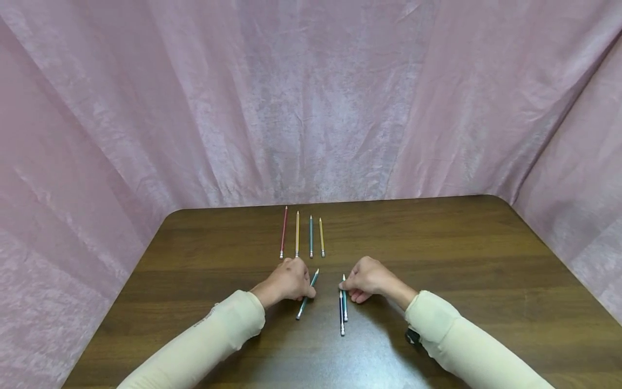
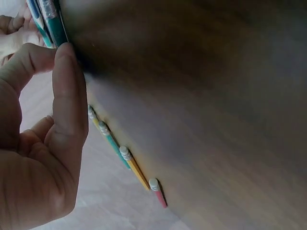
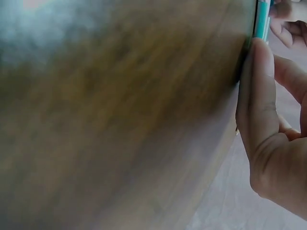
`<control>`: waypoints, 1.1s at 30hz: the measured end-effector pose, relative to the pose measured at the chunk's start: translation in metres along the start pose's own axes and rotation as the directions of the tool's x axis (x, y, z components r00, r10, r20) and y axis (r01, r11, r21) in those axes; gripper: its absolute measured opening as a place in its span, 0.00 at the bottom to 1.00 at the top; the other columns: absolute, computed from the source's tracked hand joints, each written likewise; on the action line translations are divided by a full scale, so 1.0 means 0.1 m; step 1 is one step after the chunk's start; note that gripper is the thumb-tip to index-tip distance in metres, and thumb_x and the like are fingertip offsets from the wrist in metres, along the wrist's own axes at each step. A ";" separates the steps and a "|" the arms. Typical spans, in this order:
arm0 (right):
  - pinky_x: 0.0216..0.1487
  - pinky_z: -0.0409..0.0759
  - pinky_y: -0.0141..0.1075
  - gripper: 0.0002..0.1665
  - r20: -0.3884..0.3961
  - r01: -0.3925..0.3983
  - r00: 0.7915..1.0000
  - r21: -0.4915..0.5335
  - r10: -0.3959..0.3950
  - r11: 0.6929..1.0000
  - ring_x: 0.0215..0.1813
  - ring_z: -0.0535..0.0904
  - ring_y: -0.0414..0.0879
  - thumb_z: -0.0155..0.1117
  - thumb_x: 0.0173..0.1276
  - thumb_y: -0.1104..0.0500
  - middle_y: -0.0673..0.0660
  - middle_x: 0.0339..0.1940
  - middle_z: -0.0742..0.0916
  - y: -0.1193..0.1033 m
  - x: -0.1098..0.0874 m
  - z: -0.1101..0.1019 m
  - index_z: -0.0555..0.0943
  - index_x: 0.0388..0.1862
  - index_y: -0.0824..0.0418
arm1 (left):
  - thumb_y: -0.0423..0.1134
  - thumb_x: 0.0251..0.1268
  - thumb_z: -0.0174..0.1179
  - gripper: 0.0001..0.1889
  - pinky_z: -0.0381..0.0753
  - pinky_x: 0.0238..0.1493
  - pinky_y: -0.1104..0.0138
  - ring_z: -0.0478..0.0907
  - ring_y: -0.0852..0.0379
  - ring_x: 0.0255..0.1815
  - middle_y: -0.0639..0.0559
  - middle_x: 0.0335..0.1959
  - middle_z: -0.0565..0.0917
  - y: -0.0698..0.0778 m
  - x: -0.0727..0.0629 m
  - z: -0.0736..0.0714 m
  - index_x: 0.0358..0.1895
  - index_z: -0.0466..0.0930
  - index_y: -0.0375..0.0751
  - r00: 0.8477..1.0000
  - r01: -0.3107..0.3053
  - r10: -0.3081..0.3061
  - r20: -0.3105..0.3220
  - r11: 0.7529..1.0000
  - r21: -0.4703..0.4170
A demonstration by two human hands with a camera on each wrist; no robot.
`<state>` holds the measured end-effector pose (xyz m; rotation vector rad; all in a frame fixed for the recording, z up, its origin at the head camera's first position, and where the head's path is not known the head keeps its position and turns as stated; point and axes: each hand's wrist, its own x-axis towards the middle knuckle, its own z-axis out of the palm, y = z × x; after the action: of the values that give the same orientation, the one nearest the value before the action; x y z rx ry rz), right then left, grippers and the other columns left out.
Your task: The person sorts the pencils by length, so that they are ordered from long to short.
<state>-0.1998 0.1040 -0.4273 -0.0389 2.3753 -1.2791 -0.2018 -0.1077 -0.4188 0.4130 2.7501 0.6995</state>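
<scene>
My left hand (image 1: 288,278) pinches a dark green pencil (image 1: 302,309) between thumb and fingertips. This pencil slants, its point away from me and its eraser end towards me. To its right, my right hand (image 1: 370,278) pinches a teal pencil (image 1: 345,310) near its pointed end. A dark blue pencil (image 1: 342,319) lies right alongside that one, its eraser end closer to me. In the right wrist view the fingertips meet at the teal barrel (image 3: 262,21); the left wrist view has the green barrel (image 2: 57,31) at the left fingertips.
Beyond my hands, a row of pencils points away from me on the brown table (image 1: 437,243): a red pencil (image 1: 284,232), an orange-yellow pencil (image 1: 297,232), a blue-green pencil (image 1: 311,235) and a shorter yellow pencil (image 1: 322,236). A pink curtain (image 1: 330,108) hangs behind the table.
</scene>
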 end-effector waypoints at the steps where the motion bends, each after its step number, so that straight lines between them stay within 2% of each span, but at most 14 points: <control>1: 0.22 0.84 0.33 0.11 -0.013 -0.006 1.000 -0.017 0.006 1.000 0.16 0.80 0.40 0.72 0.62 0.65 0.56 0.15 0.84 -0.01 0.01 0.01 0.83 0.21 0.68 | 0.37 0.48 0.73 0.15 0.71 0.18 0.70 0.74 0.61 0.12 0.59 0.06 0.76 0.01 0.00 0.01 0.13 0.76 0.46 1.000 -0.007 0.007 -0.006 1.000 0.016; 6: 0.20 0.83 0.33 0.11 -0.056 -0.023 0.998 -0.071 0.019 0.997 0.14 0.80 0.41 0.72 0.59 0.67 0.57 0.14 0.84 -0.05 0.05 0.03 0.83 0.19 0.67 | 0.39 0.46 0.73 0.16 0.70 0.18 0.68 0.73 0.62 0.12 0.62 0.05 0.74 0.04 0.01 0.04 0.11 0.74 0.48 1.000 -0.017 0.018 -0.022 0.998 0.068; 10: 0.20 0.83 0.33 0.08 -0.071 -0.020 0.997 -0.108 0.013 0.994 0.14 0.81 0.41 0.68 0.57 0.70 0.57 0.13 0.84 -0.06 0.06 0.03 0.83 0.19 0.66 | 0.39 0.46 0.73 0.15 0.70 0.19 0.69 0.74 0.62 0.13 0.62 0.06 0.75 0.04 0.01 0.05 0.12 0.75 0.49 1.000 0.004 -0.003 -0.013 0.999 0.054; 15: 0.19 0.82 0.32 0.09 -0.074 -0.014 0.997 -0.166 0.002 0.986 0.14 0.81 0.41 0.67 0.55 0.68 0.55 0.12 0.84 -0.06 0.08 0.03 0.83 0.17 0.65 | 0.38 0.47 0.72 0.13 0.71 0.20 0.69 0.75 0.63 0.14 0.61 0.07 0.76 0.01 -0.01 0.03 0.14 0.76 0.48 1.000 0.020 -0.020 -0.007 1.000 -0.022; 18: 0.20 0.83 0.32 0.09 -0.057 -0.026 0.998 -0.148 0.017 0.989 0.14 0.80 0.40 0.67 0.56 0.67 0.55 0.13 0.83 -0.07 0.07 0.01 0.82 0.17 0.65 | 0.36 0.48 0.70 0.11 0.75 0.20 0.69 0.77 0.62 0.14 0.58 0.09 0.78 -0.02 -0.02 0.00 0.16 0.77 0.46 1.000 0.009 -0.010 -0.013 0.995 -0.096; 23: 0.21 0.83 0.33 0.06 -0.032 -0.025 0.999 -0.083 0.022 0.996 0.16 0.77 0.40 0.64 0.59 0.65 0.55 0.14 0.81 -0.07 0.03 -0.07 0.80 0.22 0.65 | 0.32 0.50 0.68 0.08 0.82 0.21 0.68 0.80 0.61 0.13 0.55 0.11 0.80 -0.06 -0.01 -0.06 0.19 0.79 0.41 0.999 -0.004 -0.009 -0.050 0.970 -0.244; 27: 0.22 0.84 0.33 0.05 -0.040 -0.018 0.999 -0.049 0.016 0.999 0.17 0.77 0.41 0.63 0.60 0.64 0.55 0.16 0.79 -0.07 0.03 -0.18 0.80 0.27 0.66 | 0.31 0.50 0.68 0.06 0.84 0.21 0.68 0.80 0.62 0.13 0.55 0.11 0.80 -0.05 0.01 -0.08 0.21 0.81 0.40 0.997 -0.009 -0.014 -0.078 0.957 -0.291; 33: 0.25 0.85 0.34 0.04 -0.019 -0.012 1.000 0.032 0.013 0.999 0.20 0.77 0.42 0.61 0.60 0.67 0.55 0.18 0.79 -0.04 0.01 -0.29 0.80 0.31 0.69 | 0.29 0.50 0.67 0.03 0.84 0.22 0.68 0.81 0.61 0.16 0.52 0.15 0.82 0.01 0.05 -0.10 0.23 0.83 0.37 0.996 0.018 -0.049 -0.072 0.924 -0.381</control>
<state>-0.2131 0.1245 -0.4108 -0.0016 2.3670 -1.3170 -0.2090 -0.1095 -0.4111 0.2548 2.5956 1.2348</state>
